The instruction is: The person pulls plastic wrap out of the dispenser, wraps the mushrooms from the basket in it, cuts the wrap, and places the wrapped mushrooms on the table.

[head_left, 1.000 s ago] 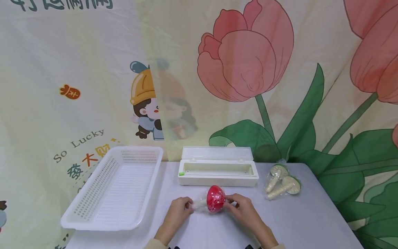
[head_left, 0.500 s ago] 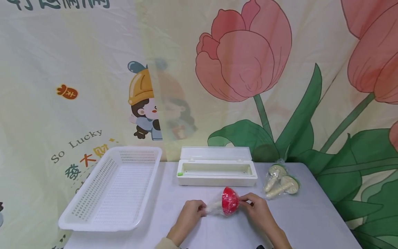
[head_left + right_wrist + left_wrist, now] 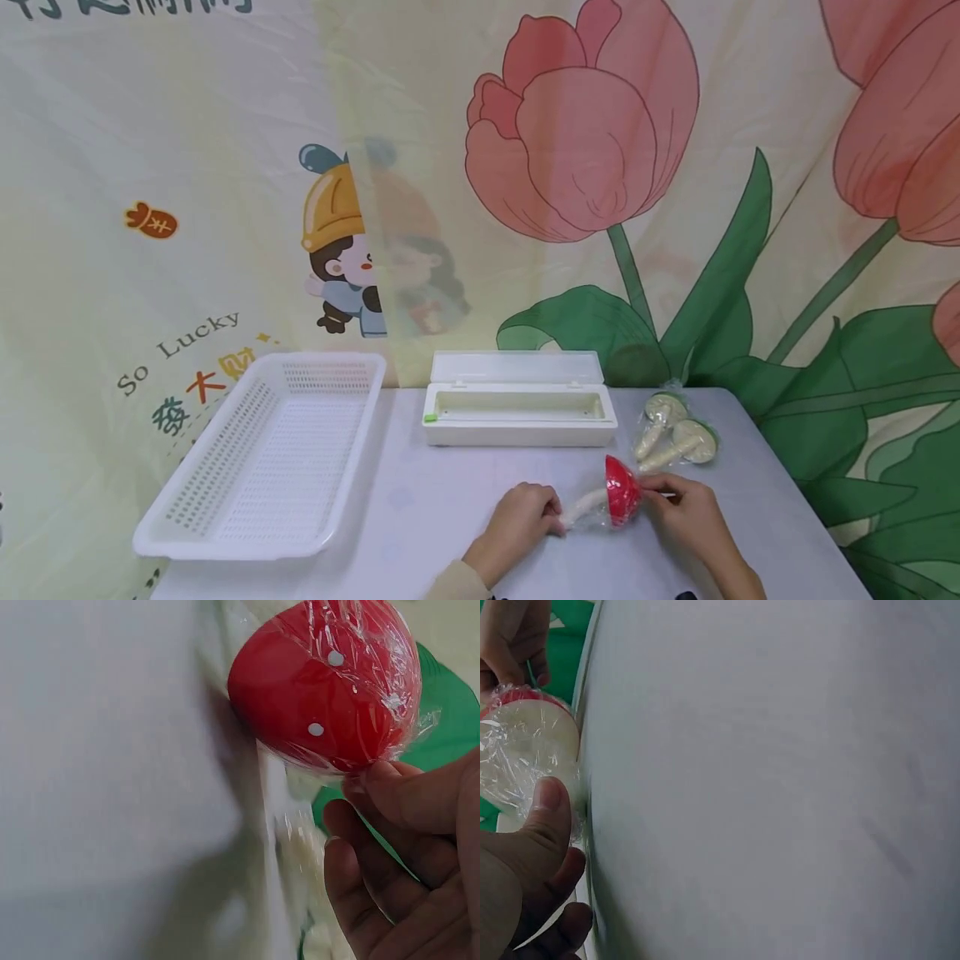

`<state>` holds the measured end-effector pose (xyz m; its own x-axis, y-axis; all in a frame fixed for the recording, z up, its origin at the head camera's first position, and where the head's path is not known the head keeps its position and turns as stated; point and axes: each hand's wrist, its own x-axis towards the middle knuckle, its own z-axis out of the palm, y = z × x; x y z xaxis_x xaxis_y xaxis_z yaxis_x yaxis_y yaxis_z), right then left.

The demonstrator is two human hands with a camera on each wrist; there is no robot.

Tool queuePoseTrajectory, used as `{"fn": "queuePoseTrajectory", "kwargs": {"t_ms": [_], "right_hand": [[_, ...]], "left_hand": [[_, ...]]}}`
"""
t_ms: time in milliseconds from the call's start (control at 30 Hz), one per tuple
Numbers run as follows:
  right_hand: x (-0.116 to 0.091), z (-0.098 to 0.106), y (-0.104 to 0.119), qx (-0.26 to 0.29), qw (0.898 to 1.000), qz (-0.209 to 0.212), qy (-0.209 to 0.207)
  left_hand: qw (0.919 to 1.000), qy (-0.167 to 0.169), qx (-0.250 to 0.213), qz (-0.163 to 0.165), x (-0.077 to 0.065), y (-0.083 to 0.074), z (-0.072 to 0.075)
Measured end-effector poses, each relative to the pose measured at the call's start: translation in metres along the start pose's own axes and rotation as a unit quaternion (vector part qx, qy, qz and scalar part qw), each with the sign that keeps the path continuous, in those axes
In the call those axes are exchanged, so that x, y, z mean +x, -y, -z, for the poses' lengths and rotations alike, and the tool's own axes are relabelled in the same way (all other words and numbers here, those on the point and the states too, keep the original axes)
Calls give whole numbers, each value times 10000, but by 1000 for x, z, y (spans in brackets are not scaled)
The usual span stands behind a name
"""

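Observation:
A toy mushroom point(image 3: 622, 492) with a red, white-dotted cap and pale stem, wrapped in clear plastic, lies sideways between both hands at the front right of the table. My left hand point(image 3: 525, 521) pinches the wrap at the stem end; in the left wrist view its thumb point(image 3: 547, 814) presses against the plastic. On the other side my right hand point(image 3: 693, 512) pinches the wrap at the top of the cap, as the right wrist view shows beside the red cap point(image 3: 322, 690). The stem's tip is partly hidden by the left fingers.
Two green-capped mushrooms point(image 3: 693, 442) in clear wrap lie just behind the right hand. A long white box point(image 3: 517, 435) with its lid raised stands at the back middle. At left is a white perforated basket point(image 3: 341, 492). A printed cloth hangs behind the table.
Both hands have moved to the right, carrying the wrapped red mushroom along, from in front of the white box to near the green-capped mushrooms. Both kept their pinch.

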<state>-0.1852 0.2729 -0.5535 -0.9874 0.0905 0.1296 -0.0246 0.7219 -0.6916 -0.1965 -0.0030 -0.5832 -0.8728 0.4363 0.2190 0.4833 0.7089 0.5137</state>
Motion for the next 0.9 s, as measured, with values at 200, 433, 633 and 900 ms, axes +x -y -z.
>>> {"fn": "queuePoseTrajectory", "kwargs": {"t_ms": [200, 433, 633, 900], "right_hand": [[-4, 23, -25, -15, 9996, -170, -214], [-4, 44, -57, -165, 9959, -32, -892], [-4, 56, -75, -390, 9936, -396, -982], [-6, 73, -89, -410, 9924, -642, -964]], "left_hand": [[9985, 295, -447, -117, 14, -26, -15], [9952, 490, -772, -334, 34, -52, -34], [9942, 623, -507, -713, 40, -74, -45], [9954, 284, 175, -901, 39, -96, -56]]}}
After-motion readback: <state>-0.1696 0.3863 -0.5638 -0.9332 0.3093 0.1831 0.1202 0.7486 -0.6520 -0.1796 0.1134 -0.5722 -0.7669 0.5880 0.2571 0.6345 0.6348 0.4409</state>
